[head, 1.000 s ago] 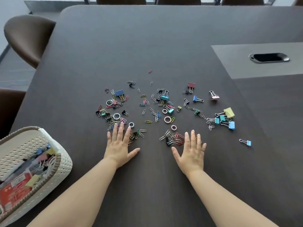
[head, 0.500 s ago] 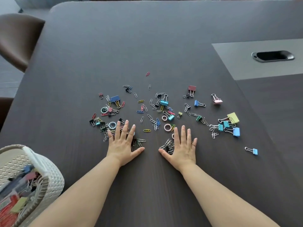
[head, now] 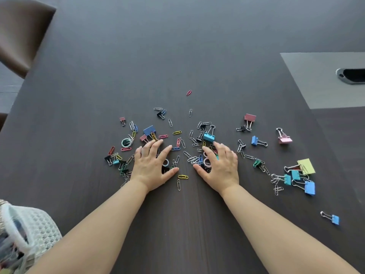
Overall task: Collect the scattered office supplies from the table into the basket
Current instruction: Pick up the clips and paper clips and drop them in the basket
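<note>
White woven basket sits at bottom-left corner, well left of and nearer the person than the left hand's fingers; contents blurred, some colored bits inside. Brown chair at top left, beyond the tabletop edge.

Left hand lies palm down on the dark tabletop, fingers spread wide w/ thumb out to the right, holding nothing that can be seen. Just left of those fingers: a loose heap of paper clips, small black binder clip, pale ring. Just beyond the fingertips: dark blue binder clip and small pink one. Black clip and pale ring partly hidden under the palm's right edge.

Btwn the two thumbs: yellow paper clip and a silver one just beside it, both apart from either hand.

Right hand also palm down, fingers spread and slightly curled over a cluster of clips and pink rings; whether anything is actually gripped can't be told. Cyan binder clip just beyond its fingertips. Lone red paper clip well beyond.

Right of the right fingers, apart: blue binder clip, red binder clip farther out, pink binder clip. Further right a bunch: green clip, yellow-green binder clip, teal ones, blue one touching or nearly so. Small blue binder clip alone, well right and nearer the person. Grey inset panel w/ cable port at far right.
</note>
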{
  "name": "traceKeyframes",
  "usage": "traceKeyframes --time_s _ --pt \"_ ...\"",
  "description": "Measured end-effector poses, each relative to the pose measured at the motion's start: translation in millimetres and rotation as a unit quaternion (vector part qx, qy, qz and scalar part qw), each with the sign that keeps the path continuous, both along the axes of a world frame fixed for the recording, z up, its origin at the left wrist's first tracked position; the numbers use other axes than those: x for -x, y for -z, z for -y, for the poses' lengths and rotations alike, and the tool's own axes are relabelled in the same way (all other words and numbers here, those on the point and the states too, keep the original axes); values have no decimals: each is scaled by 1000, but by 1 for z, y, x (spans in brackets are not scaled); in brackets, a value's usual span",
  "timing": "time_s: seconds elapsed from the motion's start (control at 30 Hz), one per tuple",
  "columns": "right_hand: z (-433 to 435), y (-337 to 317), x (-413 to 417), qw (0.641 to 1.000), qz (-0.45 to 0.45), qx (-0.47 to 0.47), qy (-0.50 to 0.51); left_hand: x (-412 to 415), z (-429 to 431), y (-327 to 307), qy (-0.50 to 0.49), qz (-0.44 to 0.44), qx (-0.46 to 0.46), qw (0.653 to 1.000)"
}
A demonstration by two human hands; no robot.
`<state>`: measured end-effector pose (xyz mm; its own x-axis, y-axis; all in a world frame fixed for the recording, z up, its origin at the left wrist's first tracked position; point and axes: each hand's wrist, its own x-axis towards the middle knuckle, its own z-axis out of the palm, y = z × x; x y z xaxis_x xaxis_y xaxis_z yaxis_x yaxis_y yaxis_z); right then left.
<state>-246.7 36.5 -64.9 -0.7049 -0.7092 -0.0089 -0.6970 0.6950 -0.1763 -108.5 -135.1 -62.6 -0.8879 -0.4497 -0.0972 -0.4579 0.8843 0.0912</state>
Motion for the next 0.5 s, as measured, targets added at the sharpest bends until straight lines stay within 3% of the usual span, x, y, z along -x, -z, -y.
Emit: traceKeyframes --time_s 0.13,0.37,0.5 --pt "-4 7 -2 994 -69 85 -12 -5 -1 13 38 -146 24 988" --pt "-4 12 -5 987 -95 127 -40 -6 -8 20 60 -225 44 972" --pt "-4 10 -8 986 -102 123 -42 -8 -10 18 52 -219 52 973"
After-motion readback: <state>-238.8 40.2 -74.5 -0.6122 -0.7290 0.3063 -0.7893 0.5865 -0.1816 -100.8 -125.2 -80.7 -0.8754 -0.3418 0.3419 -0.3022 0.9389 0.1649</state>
